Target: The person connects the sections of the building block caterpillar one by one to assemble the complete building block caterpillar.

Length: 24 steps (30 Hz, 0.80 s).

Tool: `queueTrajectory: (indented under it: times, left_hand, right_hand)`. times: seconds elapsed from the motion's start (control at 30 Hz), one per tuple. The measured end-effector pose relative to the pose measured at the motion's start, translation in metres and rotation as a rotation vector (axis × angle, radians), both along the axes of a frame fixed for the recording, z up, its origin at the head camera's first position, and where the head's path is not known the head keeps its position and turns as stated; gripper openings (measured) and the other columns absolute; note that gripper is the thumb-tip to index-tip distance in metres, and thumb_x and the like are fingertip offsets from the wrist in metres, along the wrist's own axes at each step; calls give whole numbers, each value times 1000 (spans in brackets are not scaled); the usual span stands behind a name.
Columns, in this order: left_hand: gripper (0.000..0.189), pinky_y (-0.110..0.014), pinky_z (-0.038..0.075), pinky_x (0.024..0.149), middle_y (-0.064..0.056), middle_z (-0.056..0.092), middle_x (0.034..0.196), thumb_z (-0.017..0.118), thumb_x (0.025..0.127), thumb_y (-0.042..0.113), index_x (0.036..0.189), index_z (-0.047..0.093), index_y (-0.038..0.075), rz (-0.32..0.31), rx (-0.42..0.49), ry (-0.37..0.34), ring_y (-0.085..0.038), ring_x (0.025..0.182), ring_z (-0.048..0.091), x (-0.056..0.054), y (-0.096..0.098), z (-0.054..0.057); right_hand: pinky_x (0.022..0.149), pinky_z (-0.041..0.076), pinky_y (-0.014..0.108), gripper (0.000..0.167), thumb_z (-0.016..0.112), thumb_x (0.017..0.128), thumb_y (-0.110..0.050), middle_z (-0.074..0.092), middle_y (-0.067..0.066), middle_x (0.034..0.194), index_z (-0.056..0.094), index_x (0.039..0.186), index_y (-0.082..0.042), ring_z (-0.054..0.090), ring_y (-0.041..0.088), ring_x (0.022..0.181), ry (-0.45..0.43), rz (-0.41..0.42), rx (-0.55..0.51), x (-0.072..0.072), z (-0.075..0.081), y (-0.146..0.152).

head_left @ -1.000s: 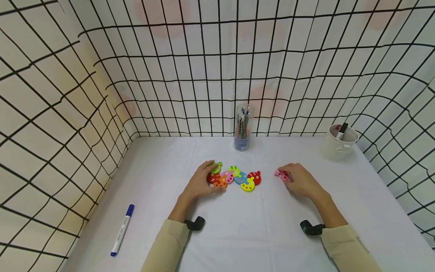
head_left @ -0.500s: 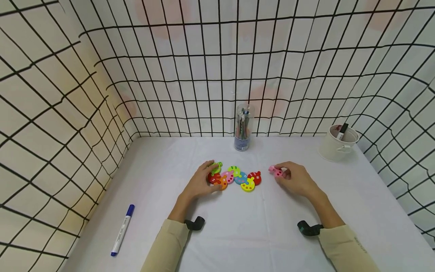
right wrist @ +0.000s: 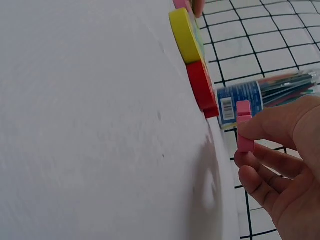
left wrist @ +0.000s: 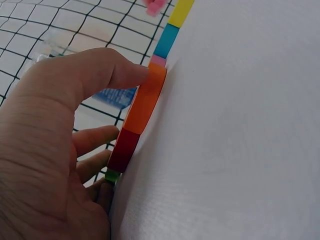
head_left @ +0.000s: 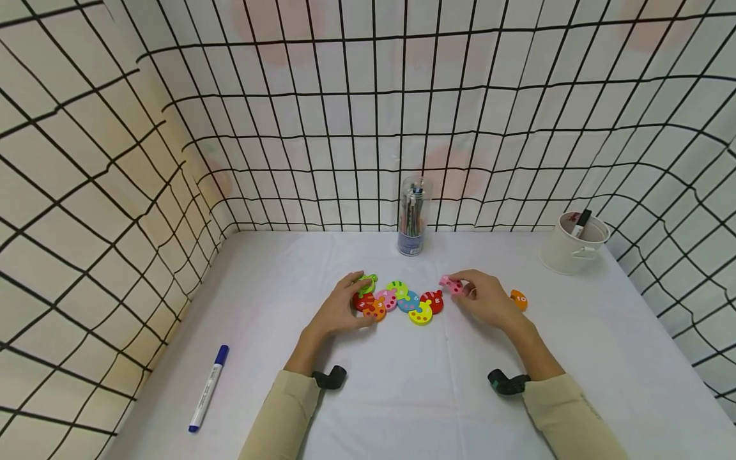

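Observation:
In the head view, a chain of numbered, interlocking wooden puzzle pieces lies on the white table, from a green piece [head_left: 367,284] to a red piece [head_left: 436,305] marked 8. My left hand [head_left: 335,312] holds the chain's left end, thumb at the orange piece [left wrist: 146,100] and fingers reaching round by the dark red piece [left wrist: 124,151]. Just right of the chain, my right hand [head_left: 487,300] pinches a pink spotted piece [head_left: 453,286] between thumb and fingers. The right wrist view has this pink piece [right wrist: 245,142] raised above the table, apart from the red piece [right wrist: 201,87].
An orange piece [head_left: 520,300] lies beyond my right wrist. A clear tube of pens [head_left: 411,220] stands at the back, and a white bucket [head_left: 560,250] with a marker at the back right. A blue-capped marker [head_left: 206,396] lies at the left; grid-patterned cloth [head_left: 345,115] walls the table.
My right hand has moved left with the pink piece, bringing it close to the red end of the chain. The orange piece behind it has come into view. My left hand stays in place.

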<state>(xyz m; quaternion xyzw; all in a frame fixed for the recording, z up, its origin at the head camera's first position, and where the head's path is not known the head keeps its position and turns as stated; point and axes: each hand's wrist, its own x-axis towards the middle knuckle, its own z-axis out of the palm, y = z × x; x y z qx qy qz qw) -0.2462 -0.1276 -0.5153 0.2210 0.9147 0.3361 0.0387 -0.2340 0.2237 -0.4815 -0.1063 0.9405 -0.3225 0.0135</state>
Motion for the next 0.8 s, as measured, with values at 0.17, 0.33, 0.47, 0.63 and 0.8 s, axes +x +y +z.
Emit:
queueTrajectory:
  times: [0.17, 0.33, 0.47, 0.63, 0.8]
  left_hand:
    - [85, -62, 30, 122, -10, 33, 167, 77, 76, 42, 152, 51, 15, -2, -11, 3, -34, 157, 25, -1, 0, -1]
    - [86, -62, 31, 121, -8, 33, 167, 77, 76, 45, 153, 51, 17, 7, -23, 1, -33, 158, 25, -1, 1, -3]
    - [86, -62, 31, 121, -7, 33, 168, 78, 76, 45, 153, 51, 18, 13, -23, -1, -32, 158, 25, -2, 1, -3]
    - [87, -61, 30, 122, -5, 32, 168, 78, 76, 46, 154, 50, 20, 21, -44, -14, -31, 158, 24, -2, 0, -1]
    - [87, -61, 31, 122, -5, 31, 168, 79, 77, 46, 154, 49, 19, 18, -39, -13, -32, 158, 24, -2, 0, -3]
  right_hand:
    - [76, 56, 27, 44, 72, 95, -13, 66, 13, 129, 64, 138, -11, 59, 24, 95, -27, 10, -21, -2, -3, -10]
    - [76, 55, 29, 43, 71, 94, -10, 67, 13, 127, 65, 137, -11, 59, 24, 94, -18, 35, -8, -1, -7, -13]
    - [78, 56, 30, 43, 72, 94, -11, 67, 12, 127, 66, 137, -11, 58, 23, 93, -19, 41, 16, -2, -8, -13]
    - [77, 54, 29, 43, 72, 93, -10, 66, 13, 128, 67, 136, -9, 58, 22, 91, -19, 56, 35, -3, -7, -16]
    - [76, 54, 29, 43, 72, 91, -8, 66, 15, 127, 67, 134, -7, 56, 22, 89, -38, 43, 61, -3, -8, -20]
